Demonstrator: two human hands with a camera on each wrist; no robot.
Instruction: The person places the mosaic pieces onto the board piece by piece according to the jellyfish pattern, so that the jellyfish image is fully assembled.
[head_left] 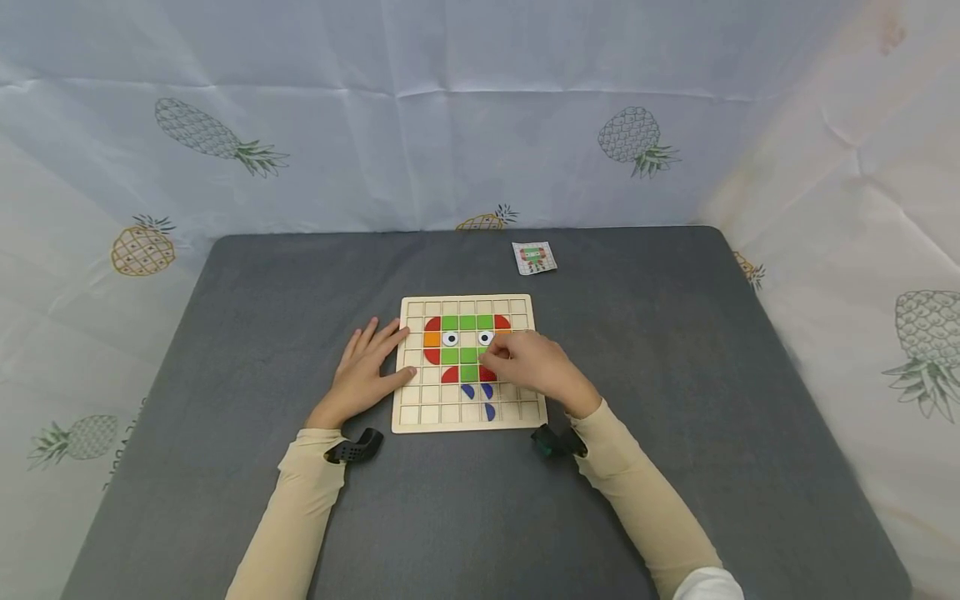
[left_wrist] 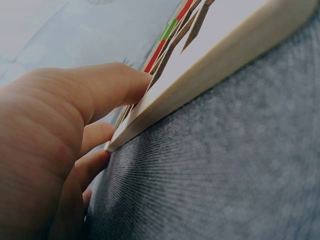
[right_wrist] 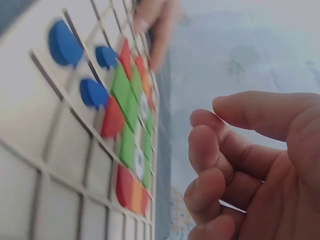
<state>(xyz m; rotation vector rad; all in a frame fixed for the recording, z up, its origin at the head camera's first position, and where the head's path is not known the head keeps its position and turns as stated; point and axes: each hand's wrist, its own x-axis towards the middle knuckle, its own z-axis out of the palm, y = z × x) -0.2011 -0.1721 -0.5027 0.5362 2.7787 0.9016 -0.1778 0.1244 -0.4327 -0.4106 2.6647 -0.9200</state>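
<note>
A pale wooden grid board [head_left: 420,412] lies on the dark table. On it, green squares [head_left: 468,372], red quarter-rounds [head_left: 432,357], an orange square [head_left: 432,339] and two round eye tiles [head_left: 450,339] make a face-like pattern. Several blue half-round pieces [head_left: 490,412] sit below the pattern. My left hand [head_left: 360,375] is spread, touching the board's left edge with thumb and fingertips. Over the pattern's right side hovers my right hand [head_left: 536,362], covering part of it. In the right wrist view its fingers [right_wrist: 203,145] are loosely curled near the thumb, with no piece visible between them.
A small picture card [head_left: 535,257] with a similar pattern lies behind the board, toward the right. Pineapple-printed cloth [head_left: 420,158] hangs beyond the far table edge and along both sides. Each wrist wears a black device [head_left: 354,447]. The dark grey tabletop [head_left: 442,517] surrounds the board.
</note>
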